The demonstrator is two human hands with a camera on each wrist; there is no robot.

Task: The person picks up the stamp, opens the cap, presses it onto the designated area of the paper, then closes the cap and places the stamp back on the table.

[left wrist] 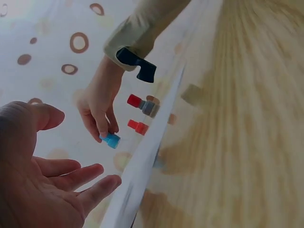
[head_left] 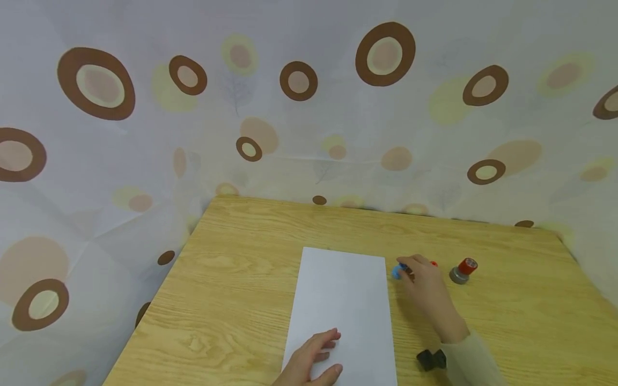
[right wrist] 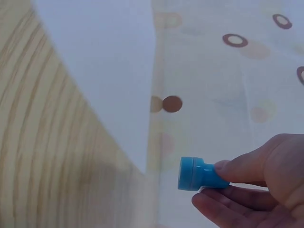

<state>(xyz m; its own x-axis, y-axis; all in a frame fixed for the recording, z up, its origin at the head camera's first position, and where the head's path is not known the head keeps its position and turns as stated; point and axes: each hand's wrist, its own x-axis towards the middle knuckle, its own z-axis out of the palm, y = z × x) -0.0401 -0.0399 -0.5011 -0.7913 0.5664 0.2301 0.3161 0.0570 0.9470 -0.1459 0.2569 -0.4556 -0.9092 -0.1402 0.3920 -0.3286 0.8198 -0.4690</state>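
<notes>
Between thumb and fingers, my right hand (head_left: 427, 287) pinches a small blue stamp (right wrist: 199, 174) by its narrower handle. In the right wrist view the stamp's wide end points left, toward the white paper (head_left: 345, 300). The head view places it just beyond the sheet's right edge, partly covered by the fingers. Spread, slightly bent fingers of my left hand (head_left: 311, 359) are over the lower left of the paper and hold nothing. Whether they touch the sheet, I cannot tell.
Right of my right hand stands a red-and-grey stamp (head_left: 463, 271). A red stamp (left wrist: 137, 126) is mostly hidden behind the hand in the head view. A black strap piece (head_left: 431, 359) is at the right sleeve. Patterned cloth (head_left: 299, 134) borders the wooden table (head_left: 232, 300).
</notes>
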